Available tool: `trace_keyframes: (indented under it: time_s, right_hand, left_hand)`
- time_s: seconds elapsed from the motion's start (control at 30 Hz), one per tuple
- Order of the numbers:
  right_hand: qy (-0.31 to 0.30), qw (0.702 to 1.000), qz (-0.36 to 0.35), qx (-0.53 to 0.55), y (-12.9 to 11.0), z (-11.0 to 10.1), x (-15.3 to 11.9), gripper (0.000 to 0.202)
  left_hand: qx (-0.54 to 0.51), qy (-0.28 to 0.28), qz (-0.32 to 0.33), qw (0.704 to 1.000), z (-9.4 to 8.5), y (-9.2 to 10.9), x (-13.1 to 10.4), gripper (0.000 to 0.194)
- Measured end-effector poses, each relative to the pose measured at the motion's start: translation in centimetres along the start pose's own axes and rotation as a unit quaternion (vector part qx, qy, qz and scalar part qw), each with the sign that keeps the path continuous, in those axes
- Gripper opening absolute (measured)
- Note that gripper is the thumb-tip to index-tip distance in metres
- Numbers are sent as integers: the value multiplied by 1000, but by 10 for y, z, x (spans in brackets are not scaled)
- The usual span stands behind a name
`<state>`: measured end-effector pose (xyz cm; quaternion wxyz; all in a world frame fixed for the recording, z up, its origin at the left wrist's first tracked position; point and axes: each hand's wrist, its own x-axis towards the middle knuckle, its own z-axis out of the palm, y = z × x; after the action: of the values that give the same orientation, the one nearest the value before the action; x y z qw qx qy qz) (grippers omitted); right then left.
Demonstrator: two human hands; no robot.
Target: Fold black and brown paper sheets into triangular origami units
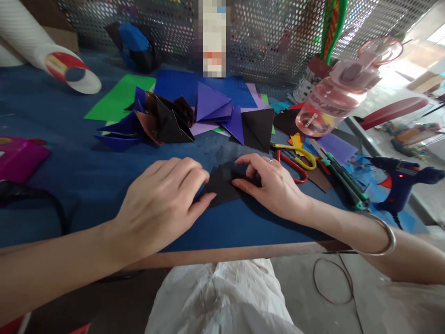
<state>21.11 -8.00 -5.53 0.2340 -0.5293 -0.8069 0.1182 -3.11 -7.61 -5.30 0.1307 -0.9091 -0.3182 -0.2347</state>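
Observation:
A small piece of black paper lies on the blue table between my hands. My left hand is at its left edge, fingers bent, with the thumb and fingertips closed round that edge. At its right side my right hand holds the paper's edge between thumb and curled fingers. Beyond them stand folded black paper shapes, and a folded purple shape sits to their right. A black folded sheet lies behind my right hand.
Yellow-handled scissors, green-handled cutters and a blue glue gun lie at the right. Behind them is a pink bottle. A paper roll is at the back left, with a magenta object nearer. The table's front edge runs below my hands.

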Motion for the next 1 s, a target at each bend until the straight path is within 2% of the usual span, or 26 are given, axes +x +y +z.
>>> trace_keyframes:
  time_s: [0.03,0.17,0.3,0.4,0.5,0.6,0.77,1.0]
  right_hand:
    - [-2,1000,-3,-10,0,0,0,30]
    - [-5,999,-15,-34,2,1,0,30]
    - [23,998,-49,-45,4,1,-2,30]
    - [45,985,-154,-60,6,1,-6,20]
    - [20,947,-310,-77,10,-2,-9,31]
    - [14,915,-383,-126,12,-6,-11,30]
    - [18,888,-421,-185,11,-14,-12,30]
    - [-1,894,-405,-189,22,-23,-20,29]
  left_hand:
    - [-18,7,17,1000,0,1,0,13]
    - [-111,5,115,987,1,1,-2,31]
    - [-127,-8,142,982,2,0,-6,37]
    - [-109,-5,151,983,1,0,-6,40]
    - [-90,7,155,984,-1,0,-5,41]
    - [-77,6,173,982,-2,0,-5,40]
    - [-80,1,197,977,-1,-3,-13,38]
    - [-86,-8,196,977,0,-12,-35,36]
